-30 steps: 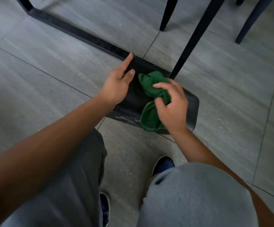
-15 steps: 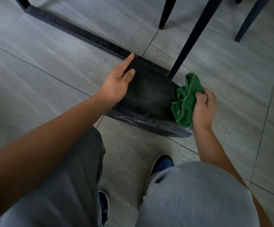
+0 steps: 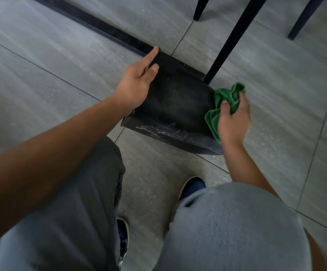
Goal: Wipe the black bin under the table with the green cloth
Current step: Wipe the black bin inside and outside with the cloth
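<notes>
**Black bin on its side, cloth at its right end**

The black bin (image 3: 174, 106) lies tipped over on the grey tiled floor (image 3: 61, 61), its curved side facing up, just beyond the person's knees. White scuff marks (image 3: 162, 131) streak the near edge of that side.

The left hand (image 3: 137, 81) rests flat on the bin's left part, fingers straight and stretched toward the far corner, thumb lying on the black surface; it grips nothing, only steadies the bin.

The right hand (image 3: 232, 116) is at the bin's right end, fingers and thumb curled round the bunched green cloth (image 3: 220, 106). The cloth sits against the right edge of the bin, and its lower folds hang down along that edge; the contact there looks close, though the blur makes it hard to be sure how firmly it presses.

A black table leg (image 3: 235, 38) slants down to the floor just behind the bin's far right corner, and a dark floor bar (image 3: 104, 26) runs from far left toward the bin. More dark legs (image 3: 305, 18) stand far right. Near the camera are grey trousers (image 3: 227, 227) and a dark shoe (image 3: 193, 185) on the tiles.
</notes>
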